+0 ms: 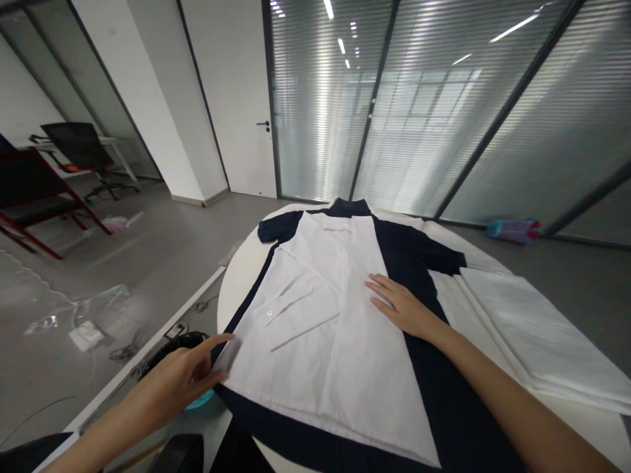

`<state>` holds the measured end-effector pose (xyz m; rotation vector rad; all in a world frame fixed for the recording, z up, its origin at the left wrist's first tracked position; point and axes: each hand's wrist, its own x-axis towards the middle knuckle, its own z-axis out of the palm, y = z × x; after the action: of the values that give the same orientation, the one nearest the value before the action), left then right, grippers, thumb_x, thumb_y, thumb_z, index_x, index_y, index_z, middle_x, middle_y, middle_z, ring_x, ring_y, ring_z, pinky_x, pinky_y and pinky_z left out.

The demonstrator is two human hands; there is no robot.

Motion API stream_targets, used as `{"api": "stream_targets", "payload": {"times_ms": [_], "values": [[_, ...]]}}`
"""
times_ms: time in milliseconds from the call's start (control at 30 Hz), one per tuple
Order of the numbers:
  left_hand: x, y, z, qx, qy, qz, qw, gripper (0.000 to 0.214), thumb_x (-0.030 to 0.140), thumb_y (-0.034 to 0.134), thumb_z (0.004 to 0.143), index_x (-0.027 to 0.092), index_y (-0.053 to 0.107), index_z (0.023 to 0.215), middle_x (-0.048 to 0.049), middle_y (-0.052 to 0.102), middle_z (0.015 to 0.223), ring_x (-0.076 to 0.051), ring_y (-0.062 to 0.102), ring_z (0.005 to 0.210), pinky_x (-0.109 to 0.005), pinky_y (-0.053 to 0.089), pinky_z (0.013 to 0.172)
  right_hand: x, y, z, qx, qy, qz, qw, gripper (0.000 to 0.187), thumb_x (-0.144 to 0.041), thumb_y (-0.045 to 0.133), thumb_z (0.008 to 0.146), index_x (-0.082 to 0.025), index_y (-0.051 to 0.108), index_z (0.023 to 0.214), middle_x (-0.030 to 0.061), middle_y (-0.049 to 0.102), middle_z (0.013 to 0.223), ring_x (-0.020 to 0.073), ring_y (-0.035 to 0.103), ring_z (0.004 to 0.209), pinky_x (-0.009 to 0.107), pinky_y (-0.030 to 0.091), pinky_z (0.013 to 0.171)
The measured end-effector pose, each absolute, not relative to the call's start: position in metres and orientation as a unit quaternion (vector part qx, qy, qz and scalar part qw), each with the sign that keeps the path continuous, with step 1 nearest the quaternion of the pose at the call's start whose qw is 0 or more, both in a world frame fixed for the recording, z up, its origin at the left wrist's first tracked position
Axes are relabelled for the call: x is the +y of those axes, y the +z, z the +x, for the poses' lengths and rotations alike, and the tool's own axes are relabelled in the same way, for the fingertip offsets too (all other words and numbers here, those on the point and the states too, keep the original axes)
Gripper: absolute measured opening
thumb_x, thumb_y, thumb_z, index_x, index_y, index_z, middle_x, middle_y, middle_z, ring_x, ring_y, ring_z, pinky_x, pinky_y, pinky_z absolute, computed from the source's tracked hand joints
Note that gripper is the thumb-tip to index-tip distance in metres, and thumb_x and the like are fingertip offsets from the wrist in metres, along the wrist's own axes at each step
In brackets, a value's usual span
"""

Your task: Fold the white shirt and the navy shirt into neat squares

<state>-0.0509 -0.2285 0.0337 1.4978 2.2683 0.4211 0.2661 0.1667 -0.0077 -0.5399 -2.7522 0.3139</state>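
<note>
A white shirt (365, 355), its one visible sleeve folded across the front, is spread over a dark navy short-sleeved top (419, 246). The navy cloth shows around the white one, with its collar at the far end. My right hand (399, 305) rests flat on the upper right part of the white shirt, fingers spread. At the lower left edge of the white shirt is my left hand (200, 368). Its index finger and thumb are apart at the edge, and the other fingers are partly hidden.
Both garments lie on a round white table (236, 282). Folded white cloth (532, 328) is on its right side. Below the left edge stands a bin with a black liner (185, 343). Cables and a white adapter (86, 335) lie on the floor; chairs (79, 148) stand far left.
</note>
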Motion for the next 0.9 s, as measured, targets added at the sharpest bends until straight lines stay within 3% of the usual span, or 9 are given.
{"api": "stream_targets", "payload": {"times_ms": [167,367,467,567,633,733,800,900], "values": [[-0.230,0.030,-0.051,0.799,0.170,0.534,0.216,0.040,0.043,0.051,0.092,0.026,0.063,0.127,0.0049,0.058,0.062,-0.013,0.056,0.053,-0.020,0.038,0.051,0.168,-0.012,0.268,-0.963,0.096,-0.189,0.164,0.051,-0.047,0.038,0.102,-0.022,0.061,0.140,0.0126,0.053,0.150,0.0308,0.047,0.142,0.056,0.040,0.117],[-0.220,0.062,-0.036,0.764,0.186,0.611,0.086,0.017,0.030,0.049,0.096,0.025,0.061,0.106,0.0081,0.054,0.060,-0.010,0.052,0.049,-0.019,0.037,0.051,0.137,0.025,0.249,-0.957,0.031,-0.176,0.230,0.037,-0.034,0.048,0.099,-0.020,0.072,0.123,0.0153,0.065,0.135,0.0370,0.053,0.134,0.062,0.038,0.114],[-0.201,0.078,-0.021,0.697,0.191,0.689,-0.043,0.009,0.021,0.048,0.097,0.023,0.056,0.097,0.0078,0.055,0.060,-0.010,0.054,0.047,-0.021,0.037,0.051,0.093,0.060,0.219,-0.965,0.120,-0.066,0.222,0.034,-0.028,0.049,0.100,-0.024,0.069,0.128,0.0111,0.070,0.125,0.0282,0.065,0.118,0.051,0.051,0.105],[-0.177,0.086,-0.002,0.583,0.193,0.774,-0.155,0.012,0.012,0.046,0.098,0.022,0.053,0.097,0.0040,0.062,0.068,-0.012,0.059,0.055,-0.024,0.043,0.057,0.045,0.082,0.183,-0.954,0.208,0.088,0.195,0.046,-0.019,0.051,0.099,-0.022,0.053,0.145,0.0099,0.057,0.147,0.0215,0.055,0.133,0.040,0.047,0.111],[-0.165,0.087,0.008,0.519,0.191,0.813,-0.184,0.016,0.008,0.045,0.097,0.020,0.053,0.102,0.0018,0.063,0.072,-0.014,0.060,0.058,-0.026,0.046,0.061,0.022,0.084,0.163,-0.941,0.240,0.164,0.173,0.050,-0.015,0.055,0.096,-0.018,0.050,0.146,0.0115,0.054,0.150,0.0196,0.052,0.136,0.036,0.046,0.112],[-0.157,0.091,0.019,0.482,0.199,0.832,-0.188,0.017,0.006,0.045,0.096,0.019,0.053,0.104,-0.0008,0.066,0.078,-0.014,0.061,0.062,-0.027,0.045,0.060,0.007,0.074,0.146,-0.936,0.237,0.198,0.168,0.032,-0.014,0.060,0.092,-0.015,0.064,0.124,0.0106,0.071,0.121,0.0196,0.066,0.112,0.033,0.053,0.098],[-0.153,0.097,0.019,0.487,0.239,0.825,-0.157,0.014,0.009,0.049,0.096,0.020,0.054,0.103,0.0007,0.067,0.076,-0.012,0.060,0.058,-0.025,0.044,0.057,0.007,0.067,0.146,-0.945,0.192,0.169,0.205,0.015,-0.018,0.062,0.092,-0.016,0.068,0.106,0.0079,0.074,0.100,0.0198,0.069,0.093,0.034,0.055,0.086],[-0.123,0.109,0.001,0.537,0.359,0.761,-0.052,0.003,0.021,0.055,0.095,0.020,0.056,0.099,0.0017,0.066,0.073,-0.010,0.060,0.056,-0.022,0.045,0.055,0.010,0.066,0.161,-0.943,0.111,0.133,0.284,0.007,-0.018,0.064,0.091,-0.018,0.069,0.096,0.0069,0.072,0.098,0.0193,0.066,0.086,0.035,0.053,0.080]]}}
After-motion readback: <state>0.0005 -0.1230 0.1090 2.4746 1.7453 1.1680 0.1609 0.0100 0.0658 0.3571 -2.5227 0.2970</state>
